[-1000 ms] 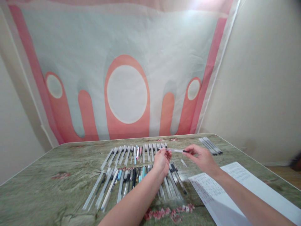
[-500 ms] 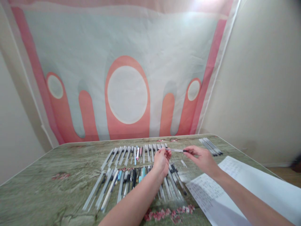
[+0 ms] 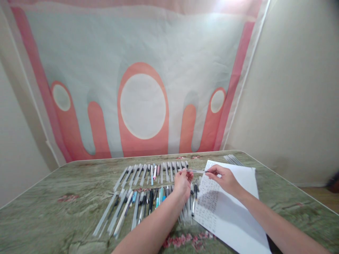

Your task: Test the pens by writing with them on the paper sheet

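Note:
A slim clear pen (image 3: 196,171) spans the gap between my two hands above the table. My left hand (image 3: 182,183) pinches its left end. The fingers of my right hand (image 3: 221,178) are closed on its right end. Beneath my right hand and forearm lies a white sheet of paper (image 3: 233,215) with handwriting down its left side. A black-capped pen (image 3: 195,199) rests by the sheet's left edge. Left of my left hand, pens and clear pen parts lie in two rows, including a blue-and-white pen (image 3: 152,174); my left forearm hides part of the near row.
The wood-patterned table (image 3: 47,208) has pink flower prints. At the back right, several clear pens (image 3: 233,159) lie together, partly covered by the paper. A hanging cloth (image 3: 143,42) with pink and orange shapes is behind the table.
The paper has shifted left and away from me, now covering part of the back-right pens and reaching the near row. Both hands still hold the clear pen in nearly the same place.

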`<state>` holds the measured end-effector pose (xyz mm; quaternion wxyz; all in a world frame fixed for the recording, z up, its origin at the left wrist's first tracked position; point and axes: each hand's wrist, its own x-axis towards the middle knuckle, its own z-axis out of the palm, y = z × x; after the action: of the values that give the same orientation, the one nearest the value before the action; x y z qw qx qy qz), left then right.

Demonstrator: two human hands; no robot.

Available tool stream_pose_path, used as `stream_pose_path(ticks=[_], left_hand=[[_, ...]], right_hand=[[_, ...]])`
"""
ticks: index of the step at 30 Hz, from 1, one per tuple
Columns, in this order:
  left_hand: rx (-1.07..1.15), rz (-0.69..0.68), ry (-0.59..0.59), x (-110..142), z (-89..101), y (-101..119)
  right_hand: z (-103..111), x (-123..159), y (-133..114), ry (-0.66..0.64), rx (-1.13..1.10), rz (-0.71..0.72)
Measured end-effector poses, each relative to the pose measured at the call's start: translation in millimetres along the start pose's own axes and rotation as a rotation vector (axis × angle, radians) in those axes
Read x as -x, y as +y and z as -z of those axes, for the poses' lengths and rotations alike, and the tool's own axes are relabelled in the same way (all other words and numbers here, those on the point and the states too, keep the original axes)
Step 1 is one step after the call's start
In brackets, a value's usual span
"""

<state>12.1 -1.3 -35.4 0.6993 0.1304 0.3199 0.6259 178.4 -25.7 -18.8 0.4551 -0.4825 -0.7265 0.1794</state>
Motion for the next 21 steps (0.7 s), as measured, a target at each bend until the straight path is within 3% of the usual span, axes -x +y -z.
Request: stream_pose_path(ticks=[4, 7, 13, 21], left_hand=[[-0.014, -0.027, 0.007, 1, 0.4, -5], [-0.018, -0.034, 0.022, 3, -1.0, -5], [-0.031, -0.010, 0.026, 5, -2.3, -3], [-0.119, 0.102, -0.008, 16, -2.7, -8]], right_hand=[[-2, 3, 17, -0.075, -0.041, 0.063], [-5, 4, 35, -0.031, -0.080, 0.040], [-13, 7, 59, -0.044, 0.076, -0.038], [-11, 15, 65, -0.169, 0.356, 0.079]])
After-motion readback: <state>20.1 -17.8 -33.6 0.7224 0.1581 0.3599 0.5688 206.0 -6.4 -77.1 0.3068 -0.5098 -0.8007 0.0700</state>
